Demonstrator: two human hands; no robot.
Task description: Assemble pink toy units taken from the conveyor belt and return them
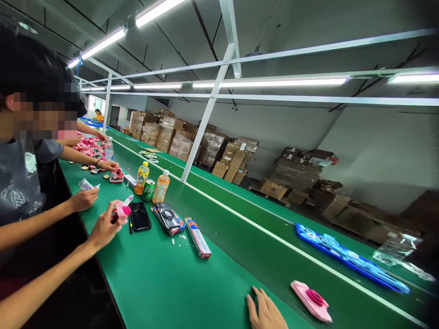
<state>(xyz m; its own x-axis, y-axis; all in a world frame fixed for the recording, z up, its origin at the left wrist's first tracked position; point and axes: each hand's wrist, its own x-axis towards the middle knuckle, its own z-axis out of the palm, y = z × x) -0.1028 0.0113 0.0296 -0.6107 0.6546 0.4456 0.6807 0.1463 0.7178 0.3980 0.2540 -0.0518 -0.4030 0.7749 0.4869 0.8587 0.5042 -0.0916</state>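
Note:
At the bottom edge, my right hand lies palm down on the green table, fingers stretched out, holding nothing. My left hand is out of view. Right of my hand, a pink camera-shaped piece with a darker pink round part rests on the green belt. Farther up the table is a red, white and blue box with small white bits beside it. A black device with a round ring sits on another such box. Left of that are a black phone and a pen.
At the left, a co-worker's hands hold a white tube and a pink piece. Behind stand two bottles and a green can. A blue tray lies across the belt; cartons are stacked beyond.

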